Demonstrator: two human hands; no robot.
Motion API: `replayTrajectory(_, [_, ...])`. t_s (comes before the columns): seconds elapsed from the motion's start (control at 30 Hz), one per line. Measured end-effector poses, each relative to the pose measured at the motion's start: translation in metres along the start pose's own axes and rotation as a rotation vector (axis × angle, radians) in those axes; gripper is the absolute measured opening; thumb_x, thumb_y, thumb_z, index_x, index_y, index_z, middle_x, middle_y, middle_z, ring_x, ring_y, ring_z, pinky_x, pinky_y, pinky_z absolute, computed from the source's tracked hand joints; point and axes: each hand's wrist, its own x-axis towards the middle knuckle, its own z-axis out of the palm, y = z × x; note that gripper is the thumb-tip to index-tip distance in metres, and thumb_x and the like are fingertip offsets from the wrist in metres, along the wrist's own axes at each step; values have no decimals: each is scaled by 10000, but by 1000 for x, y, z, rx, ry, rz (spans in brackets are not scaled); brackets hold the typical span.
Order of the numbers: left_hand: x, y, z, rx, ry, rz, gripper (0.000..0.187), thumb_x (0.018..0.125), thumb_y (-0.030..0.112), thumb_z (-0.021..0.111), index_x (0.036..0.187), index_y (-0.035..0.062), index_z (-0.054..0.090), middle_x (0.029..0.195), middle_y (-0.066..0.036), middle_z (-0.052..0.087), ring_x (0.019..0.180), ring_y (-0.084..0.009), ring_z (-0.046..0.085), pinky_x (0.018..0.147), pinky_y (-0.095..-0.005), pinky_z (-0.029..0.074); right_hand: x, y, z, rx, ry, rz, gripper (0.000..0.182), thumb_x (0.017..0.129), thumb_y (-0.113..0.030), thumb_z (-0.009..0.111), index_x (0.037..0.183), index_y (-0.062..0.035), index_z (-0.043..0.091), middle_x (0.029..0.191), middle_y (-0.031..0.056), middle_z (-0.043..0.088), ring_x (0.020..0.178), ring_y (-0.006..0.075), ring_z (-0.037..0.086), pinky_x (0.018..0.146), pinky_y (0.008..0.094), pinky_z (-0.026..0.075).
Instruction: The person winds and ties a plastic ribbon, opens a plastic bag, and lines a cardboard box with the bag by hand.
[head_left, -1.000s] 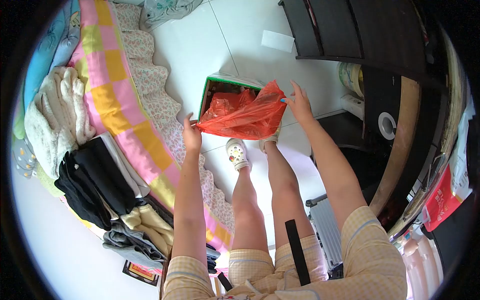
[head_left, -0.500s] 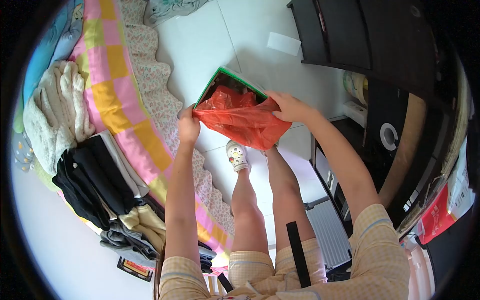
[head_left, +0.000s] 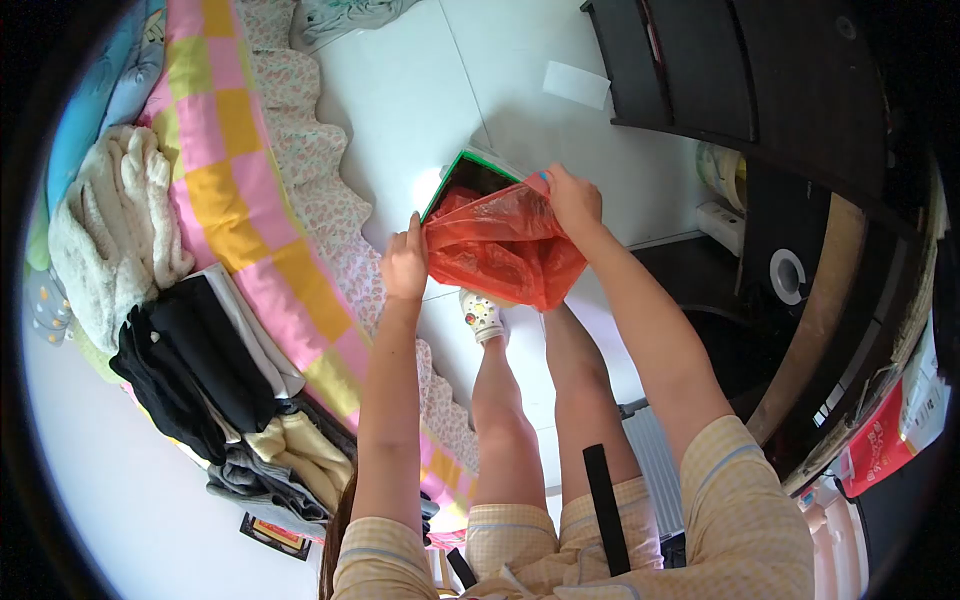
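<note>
A red plastic bag [head_left: 505, 248] hangs in front of me, held at its rim by both hands. My left hand [head_left: 405, 265] grips the bag's left edge. My right hand [head_left: 572, 198] pinches the right edge, higher up. The bag's top lies over the opening of a green-rimmed box [head_left: 463, 176] standing on the white tiled floor [head_left: 400, 100]. Part of the box's dark inside shows behind the bag. My legs and white clogs [head_left: 483, 316] are below the bag.
A bed with a pink and yellow checked cover [head_left: 240, 200] runs along the left, with a white fleece [head_left: 110, 230] and piled dark clothes [head_left: 190, 370] on it. Dark furniture [head_left: 760, 80] stands at the right. A white paper [head_left: 576, 84] lies on the floor.
My hands have moved closer together, so the bag's mouth is narrower. The bag and box have shifted right in view, and my right hand sits higher on the rim.
</note>
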Motion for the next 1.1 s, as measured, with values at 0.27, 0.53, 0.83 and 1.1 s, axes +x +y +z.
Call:
replayTrajectory(0.27, [16, 11, 6, -339, 285, -11, 134, 801, 116, 441, 875, 33, 517, 745, -176, 532, 710, -317, 517, 601, -378, 401, 15, -11, 13, 351, 183, 59, 166, 800, -243, 414, 830, -87, 462, 700, 159, 557, 694, 357, 525, 586, 440, 404])
replayTrajectory(0.53, [51, 0, 24, -437, 43, -314, 380, 820, 317, 398, 666, -11, 510, 637, -197, 520, 576, -341, 503, 551, -398, 381, 30, -28, 13, 191, 78, 199, 193, 800, -265, 411, 852, -93, 480, 740, 166, 561, 708, 351, 527, 603, 435, 411])
replayTrajectory(0.83, [13, -37, 48, -415, -260, -302, 305, 753, 311, 506, 801, 10, 512, 621, -168, 545, 685, -307, 544, 612, -361, 406, 38, 10, 27, -28, -355, 167, 224, 755, -279, 464, 879, -115, 553, 860, 133, 567, 819, 289, 531, 700, 379, 413])
replayTrajectory(1.1, [-43, -55, 16, -88, 38, 169, 489, 696, 186, 556, 1113, 38, 346, 1041, -150, 451, 848, -322, 496, 773, -405, 379, 18, 51, 20, 275, -454, 110, 221, 736, -234, 514, 881, -69, 542, 820, 130, 562, 791, 275, 532, 701, 373, 412])
